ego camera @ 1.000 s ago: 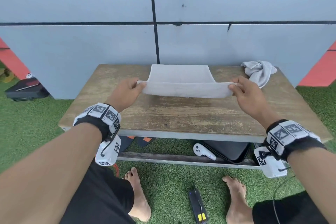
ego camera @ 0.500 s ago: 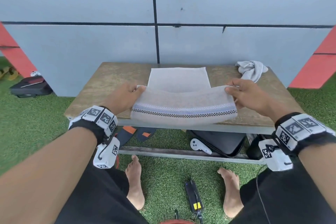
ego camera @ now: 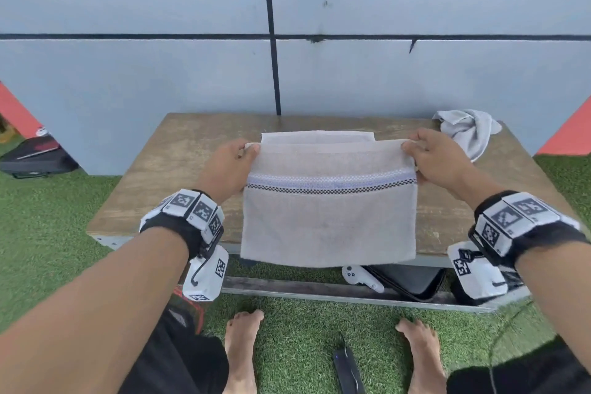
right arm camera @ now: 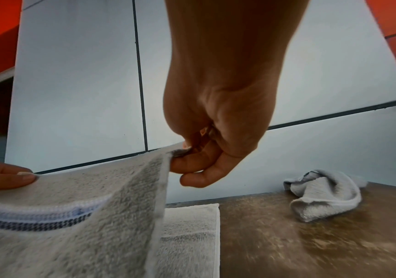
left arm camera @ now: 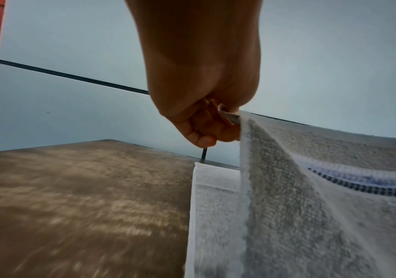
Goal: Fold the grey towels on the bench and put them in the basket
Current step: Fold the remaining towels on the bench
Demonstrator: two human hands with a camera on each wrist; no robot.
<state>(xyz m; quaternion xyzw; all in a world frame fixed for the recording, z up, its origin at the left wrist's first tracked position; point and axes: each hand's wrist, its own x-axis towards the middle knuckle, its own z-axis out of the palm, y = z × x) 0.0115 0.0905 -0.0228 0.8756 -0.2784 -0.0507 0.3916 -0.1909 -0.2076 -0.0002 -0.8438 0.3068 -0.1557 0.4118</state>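
Note:
A grey towel (ego camera: 329,221) with a pale blue and dark checked band hangs above the wooden bench (ego camera: 166,189), its lower edge past the bench's front edge. My left hand (ego camera: 248,150) pinches its top left corner (left arm camera: 237,120). My right hand (ego camera: 412,150) pinches its top right corner (right arm camera: 175,152). The far part of the towel (ego camera: 316,137) lies flat on the bench behind the lifted part. A second grey towel (ego camera: 468,131) lies crumpled at the bench's back right corner (right arm camera: 325,195). No basket is in view.
A grey panelled wall (ego camera: 192,73) stands right behind the bench. Under the bench lie a white controller (ego camera: 363,278) and a black case (ego camera: 412,281). My bare feet (ego camera: 243,349) stand on green turf beside a dark device (ego camera: 348,371). A black bag (ego camera: 35,160) sits at the far left.
Both hands have raised the towel's near edge and carried it toward the far edge, so the striped side now hangs facing me. The head view has drawn closer to the bench.

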